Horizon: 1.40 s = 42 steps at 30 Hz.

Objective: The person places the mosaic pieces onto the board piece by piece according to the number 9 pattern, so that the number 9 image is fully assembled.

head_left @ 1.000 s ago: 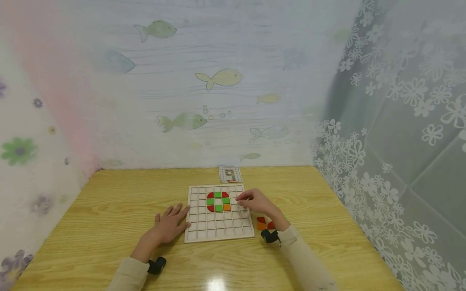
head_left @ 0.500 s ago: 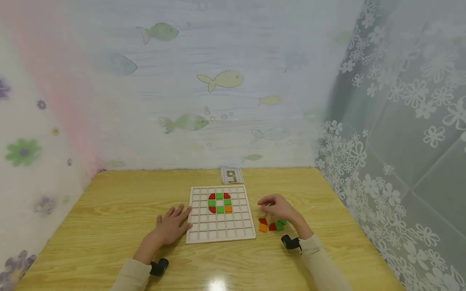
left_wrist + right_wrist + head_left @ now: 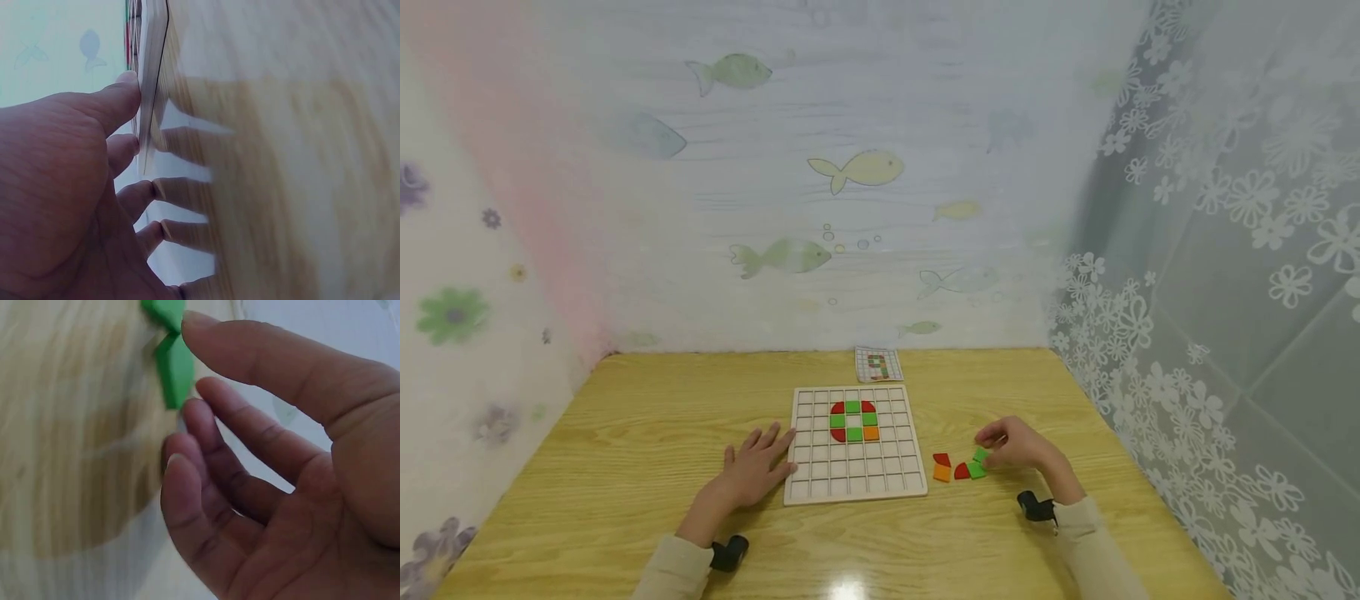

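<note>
Head view first: the left hand (image 3: 750, 469) lies on the table (image 3: 700, 400) with fingers spread, at about 8 o'clock from the gridded board (image 3: 857, 483), fingertips right up at its edge. A ring of eight tiles (image 3: 852, 407) sits on that board, red, green and one orange. The right hand (image 3: 1017, 443) is over at 3 o'clock, loosely curled, with its tips by the upper green tile (image 3: 981, 456) in a handful of loose tiles (image 3: 942, 472). There's a printed card (image 3: 877, 365) around 12:30 from the board too.

Left wrist cam shows what the head one can't — the board side-on at 1 o'clock from the hand, thumb tip resting against its rim.

Right wrist cam looks into the palm: a clear gap between thumb and bent fingers, nothing visibly held. Two green pieces sit at 11 o'clock, by the thumb tip; can't tell if it's actually touching.
</note>
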{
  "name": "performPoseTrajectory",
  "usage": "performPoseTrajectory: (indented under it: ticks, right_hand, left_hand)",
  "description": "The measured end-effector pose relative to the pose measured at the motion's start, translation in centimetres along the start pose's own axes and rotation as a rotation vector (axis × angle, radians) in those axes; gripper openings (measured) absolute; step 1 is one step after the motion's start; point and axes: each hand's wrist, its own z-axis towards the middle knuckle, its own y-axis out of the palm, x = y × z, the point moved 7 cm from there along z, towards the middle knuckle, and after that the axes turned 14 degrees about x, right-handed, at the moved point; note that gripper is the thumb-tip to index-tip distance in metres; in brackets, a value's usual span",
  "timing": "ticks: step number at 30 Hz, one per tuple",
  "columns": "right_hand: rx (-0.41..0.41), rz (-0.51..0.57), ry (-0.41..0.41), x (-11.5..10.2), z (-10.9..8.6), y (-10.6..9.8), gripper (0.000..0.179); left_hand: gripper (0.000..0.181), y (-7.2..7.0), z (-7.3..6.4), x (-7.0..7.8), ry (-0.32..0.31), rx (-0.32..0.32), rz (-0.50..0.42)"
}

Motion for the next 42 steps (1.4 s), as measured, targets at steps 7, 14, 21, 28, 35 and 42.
performPoseTrajectory:
  ticks: [7, 14, 21, 28, 35, 42]
  right_hand:
    - [0.005, 0.022, 0.005, 1.3, -0.4, -0.1, 0.039]
    - [0.044, 0.008, 0.032, 1.4, -0.7, -0.2, 0.032]
    - [0.067, 0.022, 0.034, 1.6, -0.5, -0.1, 0.029]
    - [0.101, 0.028, 0.074, 1.8, -0.9, -0.1, 0.026]
    - [0.12, 0.021, 0.08, 2.1, -1.1, -0.1, 0.026]
    - [0.122, 0.016, 0.093, 2.1, -1.2, -0.1, 0.024]
  left_hand:
    - [0.065, -0.2, -0.1, 0.0, -0.001, -0.001, 0.013]
    - [0.064, 0.1, 0.1, 0.0, -0.004, -0.016, 0.029]
    - [0.064, 0.2, 0.2, -0.2, -0.01, -0.019, 0.039]
    - [0.064, 0.0, 0.0, 0.0, -0.009, -0.013, 0.021]
    - [0.064, 0.1, -0.1, 0.1, -0.012, -0.018, 0.009]
    - [0.064, 0.0, 0.0, 0.2, -0.015, -0.02, 0.018]
